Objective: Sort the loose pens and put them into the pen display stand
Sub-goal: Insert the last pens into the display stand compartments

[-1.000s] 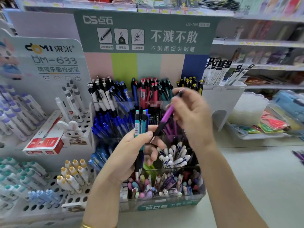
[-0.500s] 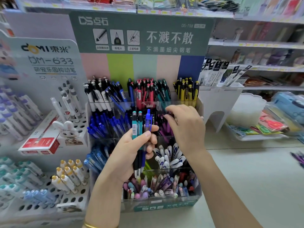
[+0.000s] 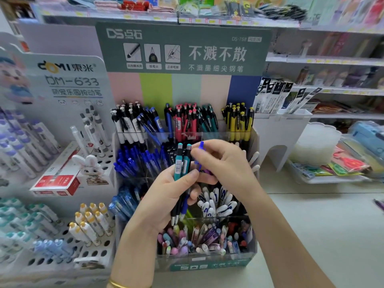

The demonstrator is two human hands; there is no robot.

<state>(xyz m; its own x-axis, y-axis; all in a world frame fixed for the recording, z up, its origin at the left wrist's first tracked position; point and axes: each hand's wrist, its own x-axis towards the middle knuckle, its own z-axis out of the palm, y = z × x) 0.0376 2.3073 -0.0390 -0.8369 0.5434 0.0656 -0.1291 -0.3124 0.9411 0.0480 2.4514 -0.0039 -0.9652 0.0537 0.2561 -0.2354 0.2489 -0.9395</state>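
since half a second ago the right hand has drawn back out of the stand's purple-pen compartment and come up against the left hand, where its curled fingers now pinch the top of the blue pen. the pale desk stretches away to the right of the right hand. the pen display stand sits straight behind and beneath both hands, its clear tiered compartments full of sorted pens: white, blue, red, green and yellow ones beyond the hands, dark blue ones just left of the left hand, mixed pastel ones below the wrists. the left hand is curled round a small upright bundle, thumb pressed across its front: two teal pens side by side, the blue pen touching them on the right-hand side, tips pointing down. a gold bracelet circles the left wrist.
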